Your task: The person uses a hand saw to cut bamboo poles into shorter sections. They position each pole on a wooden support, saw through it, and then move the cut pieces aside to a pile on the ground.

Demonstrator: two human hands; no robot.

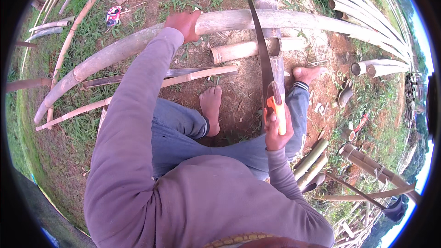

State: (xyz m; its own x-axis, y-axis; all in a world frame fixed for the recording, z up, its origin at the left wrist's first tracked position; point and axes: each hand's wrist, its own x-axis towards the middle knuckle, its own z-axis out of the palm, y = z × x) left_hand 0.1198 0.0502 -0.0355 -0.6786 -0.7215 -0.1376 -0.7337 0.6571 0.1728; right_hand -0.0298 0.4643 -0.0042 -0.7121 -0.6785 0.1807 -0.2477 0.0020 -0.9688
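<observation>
A long pale bamboo pole (303, 19) lies crosswise in front of me, resting over an upright-lying bamboo piece (266, 1). My left hand (184, 24) is closed around this pole, left of its middle. In my right hand (278, 131) is a handsaw (264, 50), gripped by its orange and cream handle. The dark blade points away from me and its far part crosses the pole, right of my left hand. Whether the teeth have cut into the pole I cannot tell. A shorter bamboo piece (234, 51) lies beneath, nearer to me.
Several bamboo poles (363, 14) lie at the far right, with cut lengths (379, 67) nearer. Split strips (183, 79) cross the ground at left. Green bamboo pieces (312, 160) lie beside my right arm. My bare feet (211, 105) stand on dirt and grass. A red packet (113, 16) lies at upper left.
</observation>
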